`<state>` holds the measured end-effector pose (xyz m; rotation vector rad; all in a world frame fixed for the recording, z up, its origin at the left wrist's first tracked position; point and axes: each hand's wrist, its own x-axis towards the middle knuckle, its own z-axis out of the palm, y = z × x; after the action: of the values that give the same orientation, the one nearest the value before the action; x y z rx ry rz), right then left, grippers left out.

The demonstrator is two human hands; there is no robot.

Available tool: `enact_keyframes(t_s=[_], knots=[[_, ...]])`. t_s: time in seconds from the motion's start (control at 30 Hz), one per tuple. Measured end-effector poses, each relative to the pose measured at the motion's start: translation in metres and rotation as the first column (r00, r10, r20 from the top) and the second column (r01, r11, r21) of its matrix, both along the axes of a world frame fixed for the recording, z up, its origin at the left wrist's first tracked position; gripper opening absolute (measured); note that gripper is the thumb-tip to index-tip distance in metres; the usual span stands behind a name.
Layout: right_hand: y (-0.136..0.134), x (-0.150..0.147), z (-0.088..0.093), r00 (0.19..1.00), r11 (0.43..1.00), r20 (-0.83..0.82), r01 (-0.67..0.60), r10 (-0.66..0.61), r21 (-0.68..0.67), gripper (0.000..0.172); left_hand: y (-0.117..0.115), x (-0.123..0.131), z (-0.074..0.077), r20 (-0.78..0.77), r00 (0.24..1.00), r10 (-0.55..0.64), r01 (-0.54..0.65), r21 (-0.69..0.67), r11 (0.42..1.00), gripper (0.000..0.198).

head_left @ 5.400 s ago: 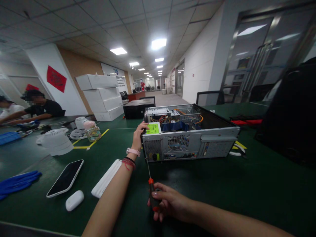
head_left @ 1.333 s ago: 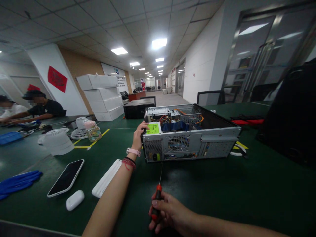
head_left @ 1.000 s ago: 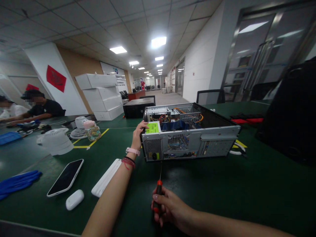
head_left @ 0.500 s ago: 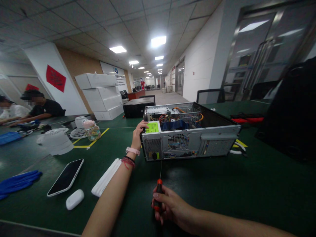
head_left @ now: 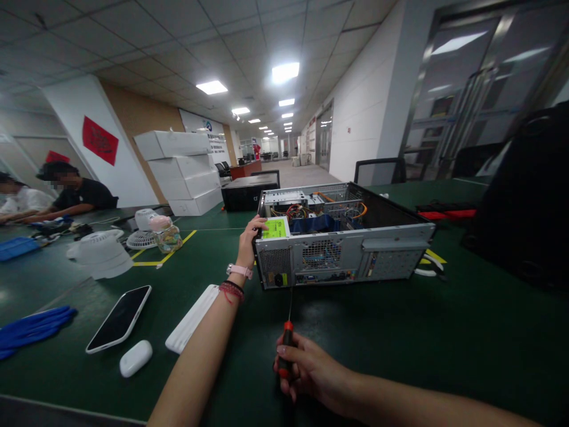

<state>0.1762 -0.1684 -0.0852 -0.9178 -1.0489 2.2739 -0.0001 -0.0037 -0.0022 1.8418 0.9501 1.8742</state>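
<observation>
An opened desktop computer case [head_left: 338, 246] lies on its side with its rear panel facing me. Inside it, cables and a power supply [head_left: 275, 228] with a bright green label show at the top left corner. My left hand [head_left: 251, 234] grips that corner, fingers over the top edge and the label. My right hand [head_left: 306, 367] is wrapped round a screwdriver [head_left: 288, 350] with a black and red handle. Its thin shaft points away from me to the lower edge of the rear panel, below the power socket. Whether the tip touches a screw cannot be made out.
On the green table [head_left: 377, 350] at left lie a phone [head_left: 119, 320], a white earbud case [head_left: 136, 358], a white slab-like object [head_left: 192, 320] and blue gloves [head_left: 38, 329]. White fans and a bottle [head_left: 166, 234] stand behind. A large black object [head_left: 524, 207] rises at right.
Hardly anything differs. Both hands, the screwdriver and the computer case keep their places, and the view has shifted very slightly.
</observation>
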Motion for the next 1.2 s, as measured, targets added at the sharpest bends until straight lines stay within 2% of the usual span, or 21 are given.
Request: enact_keyframes(t_s=[0.33,0.57,0.73,0.9,1.0,1.2], knots=[[0.006,0.018,0.013,0.987,0.999,0.153,-0.038,0.042,-0.028,0.043,0.001,0.0,-0.001,0.001,1.0,-0.01,0.01,-0.001,1.0,0.029],[0.013,0.03,0.015,0.977,0.996,0.198,-0.083,0.075,0.031,0.039,0.0,0.0,0.001,-0.002,1.0,-0.004,0.004,-0.003,1.0,0.029],[0.017,0.033,0.01,0.986,0.991,0.103,-0.129,0.131,-0.026,0.042,-0.002,0.0,0.001,-0.019,1.0,0.007,-0.007,-0.001,1.0,0.031],[0.026,0.034,0.002,0.963,0.962,-0.089,-0.263,0.256,-0.072,0.045,-0.002,0.0,0.002,-0.015,1.0,-0.004,0.004,0.003,1.0,0.03],[0.028,0.035,0.002,0.946,0.949,-0.113,-0.311,0.304,-0.051,0.046,-0.001,0.0,0.001,-0.007,1.0,-0.012,0.012,0.01,1.0,0.03],[0.028,0.037,0.005,0.949,0.952,-0.1,-0.304,0.298,-0.049,0.043,-0.001,-0.001,0.0,-0.019,1.0,0.005,-0.005,-0.002,1.0,0.03]])
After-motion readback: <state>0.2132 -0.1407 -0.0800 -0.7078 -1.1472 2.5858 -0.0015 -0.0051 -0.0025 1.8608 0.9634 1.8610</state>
